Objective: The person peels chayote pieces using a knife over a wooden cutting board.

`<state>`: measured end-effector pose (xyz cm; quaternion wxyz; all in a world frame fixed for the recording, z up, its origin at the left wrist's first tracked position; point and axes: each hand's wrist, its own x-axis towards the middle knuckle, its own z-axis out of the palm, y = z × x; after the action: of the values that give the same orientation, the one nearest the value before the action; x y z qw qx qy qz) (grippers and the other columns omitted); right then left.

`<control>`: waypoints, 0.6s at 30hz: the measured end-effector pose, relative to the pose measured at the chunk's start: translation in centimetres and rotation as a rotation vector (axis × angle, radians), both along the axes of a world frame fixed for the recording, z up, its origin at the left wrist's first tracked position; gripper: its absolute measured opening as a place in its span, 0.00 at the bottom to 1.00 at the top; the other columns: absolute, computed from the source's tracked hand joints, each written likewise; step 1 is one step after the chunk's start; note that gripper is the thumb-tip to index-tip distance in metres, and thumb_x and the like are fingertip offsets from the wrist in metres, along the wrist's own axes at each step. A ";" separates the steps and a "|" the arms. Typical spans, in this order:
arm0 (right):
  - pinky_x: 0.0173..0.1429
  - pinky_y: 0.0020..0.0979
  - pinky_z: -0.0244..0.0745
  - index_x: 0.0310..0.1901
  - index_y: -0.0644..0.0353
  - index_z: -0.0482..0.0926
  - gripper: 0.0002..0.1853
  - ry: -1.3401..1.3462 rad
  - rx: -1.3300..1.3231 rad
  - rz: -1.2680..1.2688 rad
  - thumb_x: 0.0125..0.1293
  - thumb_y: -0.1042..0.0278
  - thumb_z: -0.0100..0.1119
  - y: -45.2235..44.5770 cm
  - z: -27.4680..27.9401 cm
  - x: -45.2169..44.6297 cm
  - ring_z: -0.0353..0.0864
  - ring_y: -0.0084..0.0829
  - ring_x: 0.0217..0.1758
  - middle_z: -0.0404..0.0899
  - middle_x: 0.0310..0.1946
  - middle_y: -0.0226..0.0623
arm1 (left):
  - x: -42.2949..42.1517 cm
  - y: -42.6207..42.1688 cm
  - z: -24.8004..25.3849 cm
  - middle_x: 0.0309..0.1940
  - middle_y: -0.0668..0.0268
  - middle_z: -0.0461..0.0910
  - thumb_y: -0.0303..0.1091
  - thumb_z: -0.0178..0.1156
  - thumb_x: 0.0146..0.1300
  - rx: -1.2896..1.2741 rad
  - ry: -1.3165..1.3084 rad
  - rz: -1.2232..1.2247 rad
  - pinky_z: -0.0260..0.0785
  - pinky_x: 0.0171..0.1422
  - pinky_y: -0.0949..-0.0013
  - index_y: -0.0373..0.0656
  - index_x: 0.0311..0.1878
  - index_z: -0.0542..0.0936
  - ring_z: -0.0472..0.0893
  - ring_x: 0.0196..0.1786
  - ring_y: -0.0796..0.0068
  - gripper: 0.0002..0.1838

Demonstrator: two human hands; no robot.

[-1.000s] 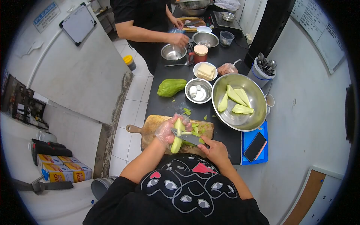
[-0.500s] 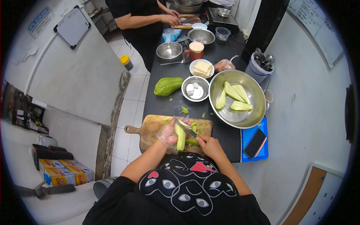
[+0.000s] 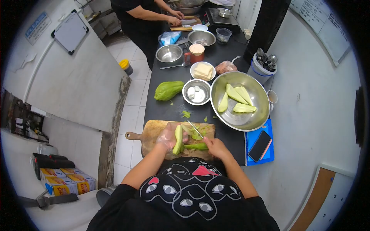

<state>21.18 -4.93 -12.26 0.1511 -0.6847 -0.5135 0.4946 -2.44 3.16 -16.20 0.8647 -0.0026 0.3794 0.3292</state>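
My left hand (image 3: 168,136), in a clear plastic glove, is closed on a peeled pale-green chayote piece (image 3: 178,139) over the wooden cutting board (image 3: 152,133). In my right hand (image 3: 216,147) is a knife (image 3: 195,129), its blade pointing up and left, a little apart from the piece. Green peelings lie on the board under the knife. Another green chayote piece (image 3: 197,146) rests there between my hands. Beyond the board sits a whole chayote (image 3: 169,90). Several peeled pieces (image 3: 234,93) lie in the large steel bowl (image 3: 263,115) at the right.
A small steel bowl (image 3: 185,92) with white contents and a plate of pale slices (image 3: 203,71) stand past the board. A phone (image 3: 260,146) lies on a blue folder at the right. Across the counter, another person's hands (image 3: 176,18) work with a knife on a board.
My right hand has drawn the knife away from the chayote piece, and its blade now points farther up. My left hand has turned the piece slightly. The view has shifted a little.
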 end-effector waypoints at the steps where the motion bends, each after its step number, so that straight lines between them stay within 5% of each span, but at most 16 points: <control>1: 0.22 0.32 0.70 0.45 0.61 0.80 0.27 -0.009 -0.006 0.008 0.67 0.41 0.46 -0.1 -0.3 0.5 0.75 0.30 0.15 0.77 0.17 0.40 | -0.3 0.2 -0.3 0.55 0.51 0.68 0.61 0.38 0.66 0.008 -0.022 -0.029 0.62 0.59 0.37 0.46 0.60 0.64 0.71 0.54 0.45 0.31; 5: 0.32 0.35 0.74 0.46 0.60 0.79 0.25 -0.127 0.102 0.056 0.66 0.44 0.48 -1.0 -0.3 1.7 0.80 0.36 0.22 0.79 0.20 0.42 | 0.3 -0.1 1.9 0.50 0.53 0.71 0.64 0.34 0.66 0.000 0.055 -0.109 0.66 0.52 0.41 0.47 0.57 0.66 0.74 0.47 0.50 0.31; 8: 0.56 0.42 0.70 0.51 0.63 0.77 0.29 -0.092 -0.033 0.083 0.63 0.43 0.49 -1.0 1.1 2.1 0.76 0.55 0.50 0.77 0.44 0.59 | 1.0 -0.2 2.7 0.43 0.58 0.75 0.62 0.34 0.67 0.020 0.119 -0.163 0.70 0.45 0.49 0.48 0.54 0.69 0.76 0.40 0.59 0.29; 12: 0.55 0.43 0.70 0.51 0.64 0.76 0.29 -0.050 -0.023 0.083 0.63 0.44 0.50 -1.8 1.4 1.1 0.76 0.55 0.50 0.77 0.43 0.60 | 0.5 0.1 1.2 0.32 0.64 0.76 0.55 0.44 0.68 0.043 -0.035 -0.333 0.72 0.32 0.68 0.49 0.48 0.72 0.76 0.28 0.70 0.20; 15: 0.54 0.45 0.70 0.50 0.65 0.76 0.29 -0.109 0.064 0.042 0.62 0.44 0.51 -2.1 0.8 1.4 0.77 0.55 0.48 0.77 0.42 0.61 | 3.3 0.3 6.4 0.28 0.67 0.76 0.51 0.54 0.65 0.022 0.288 -0.238 0.68 0.26 0.75 0.48 0.43 0.75 0.75 0.25 0.74 0.16; 18: 0.53 0.46 0.71 0.46 0.67 0.77 0.28 -0.151 0.055 0.051 0.62 0.45 0.51 -2.3 0.6 1.7 0.77 0.56 0.47 0.78 0.41 0.60 | 7.8 3.3 7.3 0.29 0.64 0.76 0.43 0.55 0.64 0.138 0.199 -0.184 0.70 0.29 0.72 0.46 0.42 0.75 0.76 0.28 0.70 0.11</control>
<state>22.85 -7.19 -11.69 0.1179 -0.7026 -0.5539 0.4309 5.33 6.44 -8.87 0.8473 0.1245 0.4385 0.2727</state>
